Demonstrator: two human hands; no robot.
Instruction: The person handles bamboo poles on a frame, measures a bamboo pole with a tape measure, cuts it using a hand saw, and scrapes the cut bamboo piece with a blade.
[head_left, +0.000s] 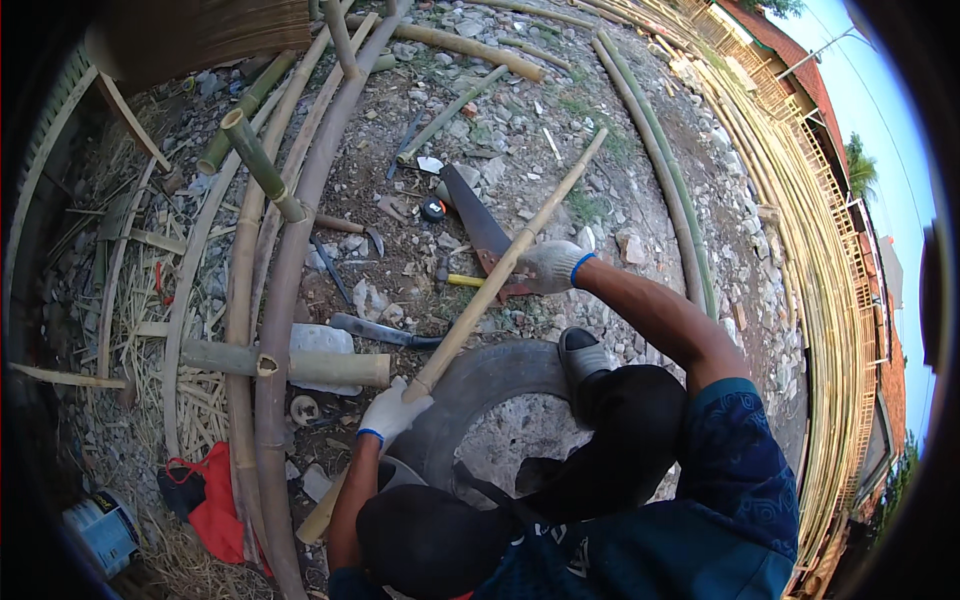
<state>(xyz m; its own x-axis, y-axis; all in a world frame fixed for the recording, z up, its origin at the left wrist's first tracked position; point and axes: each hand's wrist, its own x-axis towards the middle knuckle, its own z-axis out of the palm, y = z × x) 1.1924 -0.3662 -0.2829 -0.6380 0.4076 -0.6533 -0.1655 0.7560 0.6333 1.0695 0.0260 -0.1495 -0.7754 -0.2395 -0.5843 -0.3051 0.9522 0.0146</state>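
My left hand (397, 412), in a white glove with a blue cuff, is closed around a long pale bamboo pole (462, 330). The pole slants from beside my left forearm up to the far right. My right hand (550, 266), gloved too, is closed at the reddish handle of a handsaw (472, 212). The saw's dark blade points away to the far left, and the pole crosses in front of it near the handle. Just left of the handle lies a hammer (465, 281) with a yellow grip. A black tyre (480, 365) lies under the pole, close to my feet.
Thick bamboo poles (268, 330) form a frame at left, with a short crosspiece (340, 368). Around it lie a machete (385, 331), a tape measure (432, 209), a white plastic container (322, 345) and a red cloth (222, 500). Rubble covers the ground; stacked bamboo (835, 330) stretches along the right.
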